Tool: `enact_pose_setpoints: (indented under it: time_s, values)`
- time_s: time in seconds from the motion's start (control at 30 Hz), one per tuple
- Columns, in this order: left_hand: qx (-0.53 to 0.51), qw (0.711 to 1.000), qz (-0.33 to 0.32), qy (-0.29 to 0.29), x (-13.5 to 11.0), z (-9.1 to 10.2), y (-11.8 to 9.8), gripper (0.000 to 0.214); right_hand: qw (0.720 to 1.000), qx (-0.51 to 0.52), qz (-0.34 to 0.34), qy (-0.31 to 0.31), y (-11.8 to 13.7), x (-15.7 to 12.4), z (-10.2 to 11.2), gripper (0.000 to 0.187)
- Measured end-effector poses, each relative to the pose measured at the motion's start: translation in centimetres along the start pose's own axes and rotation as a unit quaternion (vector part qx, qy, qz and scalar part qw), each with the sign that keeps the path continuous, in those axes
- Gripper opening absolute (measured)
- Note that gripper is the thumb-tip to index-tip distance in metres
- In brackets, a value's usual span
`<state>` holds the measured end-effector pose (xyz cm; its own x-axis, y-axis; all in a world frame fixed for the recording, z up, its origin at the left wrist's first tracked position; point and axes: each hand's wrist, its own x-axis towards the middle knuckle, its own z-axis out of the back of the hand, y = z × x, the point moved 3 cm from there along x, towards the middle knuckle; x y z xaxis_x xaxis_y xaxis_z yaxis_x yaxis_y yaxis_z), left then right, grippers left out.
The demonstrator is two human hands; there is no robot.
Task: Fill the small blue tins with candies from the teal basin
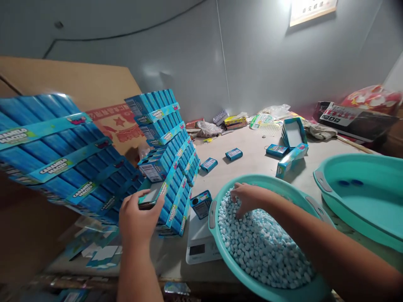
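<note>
My left hand (138, 220) is closed round a small blue candy box (150, 197), held against the foot of a leaning stack of blue boxes (170, 147). My right hand (247, 199) reaches into a teal basin (217, 235) full of small pale blue and white candies (261, 247), its fingers curled down among them at the far side of the heap. A white digital scale (198, 243) stands between the two hands, with an open blue box (201, 203) on it.
A big block of blue boxes (59, 155) leans at the left before a cardboard carton (107, 100). A second teal basin (362, 193) sits at the right. Loose blue boxes (234, 154), a display tray (293, 133) and clutter lie near the wall.
</note>
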<state>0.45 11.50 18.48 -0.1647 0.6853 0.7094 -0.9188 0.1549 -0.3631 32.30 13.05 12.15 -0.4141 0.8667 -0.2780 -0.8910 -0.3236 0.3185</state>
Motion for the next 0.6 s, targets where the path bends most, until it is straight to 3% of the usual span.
enact_pose_setpoints:
  time_s: [0.17, 0.27, 0.6]
  values:
    - [-0.019, 1.000, 0.005, 0.009, 0.6, 1.4, 1.7, 0.046, 1.000, 0.009, 0.006, -0.009, 0.0, -0.1, 0.1, 0.061]
    - [-0.027, 0.999, 0.038, 0.019, 0.5, 1.2, 2.2, 0.050, 1.000, 0.008, 0.009, -0.006, 0.1, -0.2, 0.3, 0.062]
    - [-0.048, 0.997, 0.054, -0.011, -0.1, 0.6, 2.2, 0.070, 1.000, 0.014, -0.001, -0.021, 0.6, -0.5, 0.2, 0.060]
